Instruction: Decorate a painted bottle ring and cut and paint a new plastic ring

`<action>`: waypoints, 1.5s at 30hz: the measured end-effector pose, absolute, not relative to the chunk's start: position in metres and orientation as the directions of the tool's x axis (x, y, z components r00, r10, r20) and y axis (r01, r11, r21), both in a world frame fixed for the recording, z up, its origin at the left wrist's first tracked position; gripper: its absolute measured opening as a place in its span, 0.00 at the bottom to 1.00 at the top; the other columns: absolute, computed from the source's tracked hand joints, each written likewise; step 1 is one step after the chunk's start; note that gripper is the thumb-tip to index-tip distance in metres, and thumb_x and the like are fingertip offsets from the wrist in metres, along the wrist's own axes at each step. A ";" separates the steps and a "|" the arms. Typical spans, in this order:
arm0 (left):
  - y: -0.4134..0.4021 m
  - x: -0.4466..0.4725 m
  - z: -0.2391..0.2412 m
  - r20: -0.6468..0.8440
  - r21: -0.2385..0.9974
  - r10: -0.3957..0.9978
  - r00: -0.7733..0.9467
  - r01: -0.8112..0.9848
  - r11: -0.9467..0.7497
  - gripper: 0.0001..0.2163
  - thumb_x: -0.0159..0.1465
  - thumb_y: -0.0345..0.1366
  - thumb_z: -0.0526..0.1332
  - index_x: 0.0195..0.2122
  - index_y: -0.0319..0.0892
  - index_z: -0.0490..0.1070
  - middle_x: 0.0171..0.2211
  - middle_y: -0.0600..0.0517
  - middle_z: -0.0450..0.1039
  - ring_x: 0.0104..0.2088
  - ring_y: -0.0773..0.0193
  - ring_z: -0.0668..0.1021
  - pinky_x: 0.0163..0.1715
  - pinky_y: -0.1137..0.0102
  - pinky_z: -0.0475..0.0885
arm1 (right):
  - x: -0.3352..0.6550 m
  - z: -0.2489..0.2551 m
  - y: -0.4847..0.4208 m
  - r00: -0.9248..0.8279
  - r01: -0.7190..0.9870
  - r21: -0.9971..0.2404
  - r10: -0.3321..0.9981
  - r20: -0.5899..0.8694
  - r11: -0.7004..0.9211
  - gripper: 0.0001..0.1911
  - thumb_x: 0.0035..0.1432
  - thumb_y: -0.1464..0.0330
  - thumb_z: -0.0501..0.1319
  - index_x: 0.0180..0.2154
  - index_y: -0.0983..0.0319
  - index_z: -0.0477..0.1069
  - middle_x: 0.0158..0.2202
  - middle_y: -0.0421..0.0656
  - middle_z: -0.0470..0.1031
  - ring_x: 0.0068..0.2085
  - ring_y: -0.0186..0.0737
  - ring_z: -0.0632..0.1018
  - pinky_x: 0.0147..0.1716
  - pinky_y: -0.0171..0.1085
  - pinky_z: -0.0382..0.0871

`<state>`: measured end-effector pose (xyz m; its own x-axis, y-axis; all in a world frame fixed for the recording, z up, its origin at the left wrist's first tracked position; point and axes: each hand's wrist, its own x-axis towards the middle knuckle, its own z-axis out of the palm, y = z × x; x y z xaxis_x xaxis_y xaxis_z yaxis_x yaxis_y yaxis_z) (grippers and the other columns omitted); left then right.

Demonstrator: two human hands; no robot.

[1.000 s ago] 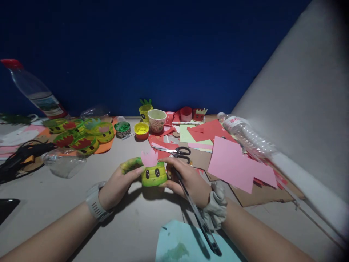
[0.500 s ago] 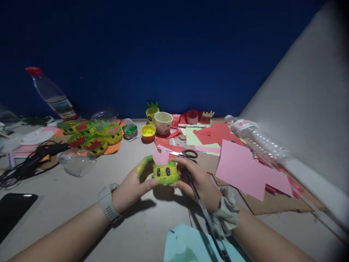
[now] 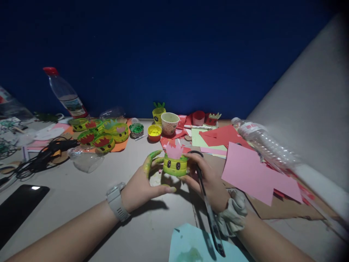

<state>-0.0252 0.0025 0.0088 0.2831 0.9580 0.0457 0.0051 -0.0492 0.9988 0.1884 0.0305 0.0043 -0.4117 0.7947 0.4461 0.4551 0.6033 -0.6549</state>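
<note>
A small green-and-yellow painted cup (image 3: 175,166), with two dark eyes drawn on it and a jagged pink paper piece (image 3: 175,150) rising from its top, is held upright above the table. My right hand (image 3: 205,178) grips it at its right side. Under the same hand's fingers runs a long dark slender tool (image 3: 209,218), slanting toward me; its exact kind is unclear. My left hand (image 3: 143,183), paint-stained at the fingers, spreads open on the cup's left, thumb stretched below it. Scissors (image 3: 196,153) lie partly hidden behind my right hand.
Several similar painted cups (image 3: 103,142) stand at left near a bottle (image 3: 68,96). Green paint (image 3: 137,129), yellow paint (image 3: 154,131) and a paper cup (image 3: 170,123) are behind. Pink paper (image 3: 245,171) and a clear bottle (image 3: 268,142) lie right, a phone (image 3: 23,207) left.
My left thumb and fingers have come off the painted cup and spread apart. The cup stays in my right hand, slightly higher and turned a little. The whole view has shifted slightly.
</note>
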 end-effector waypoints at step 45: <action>0.022 -0.076 0.001 0.308 0.491 0.908 -0.283 0.865 0.103 0.26 0.45 0.57 0.68 0.36 0.40 0.74 0.37 0.44 0.74 0.47 0.44 0.73 0.51 0.52 0.66 | 0.181 -0.001 0.033 -0.397 0.453 -0.613 0.762 0.511 0.647 0.10 0.63 0.69 0.56 0.46 0.64 0.68 0.36 0.47 0.74 0.38 0.43 0.76 0.39 0.41 0.71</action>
